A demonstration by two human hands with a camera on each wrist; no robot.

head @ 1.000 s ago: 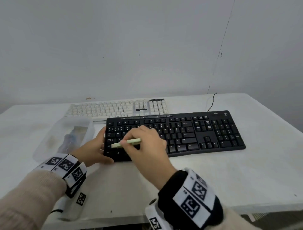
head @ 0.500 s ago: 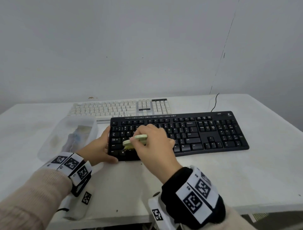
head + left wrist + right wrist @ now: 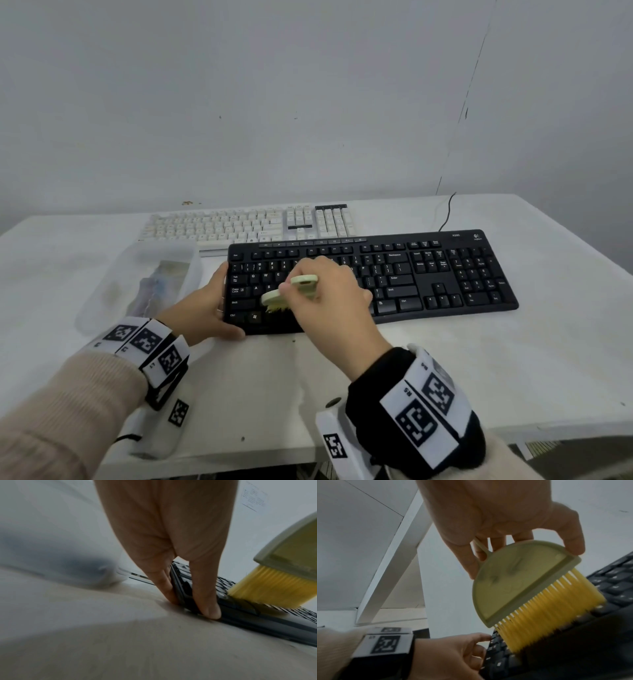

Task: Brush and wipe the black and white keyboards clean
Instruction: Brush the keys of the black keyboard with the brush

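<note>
The black keyboard (image 3: 428, 274) lies across the middle of the white table (image 3: 513, 359), with the white keyboard (image 3: 246, 224) just behind it. My left hand (image 3: 202, 308) grips the black keyboard's left end (image 3: 181, 588), thumb on the front corner and fingers along the side. My right hand (image 3: 329, 294) holds a pale green brush (image 3: 291, 291) with yellow bristles (image 3: 544, 614). The bristles touch the keys at the lower left of the black keyboard (image 3: 573, 649). The brush head (image 3: 288, 555) shows tilted over the keys in the left wrist view.
A translucent plastic box (image 3: 144, 284) with items inside sits left of the black keyboard, close to my left hand. A black cable (image 3: 445, 212) runs off the back of the table. Bare tabletop lies to the right and in front of the keyboards.
The brush has swept down and forward, from the middle key rows to the bottom left rows. My left hand has stayed on the keyboard's left end.
</note>
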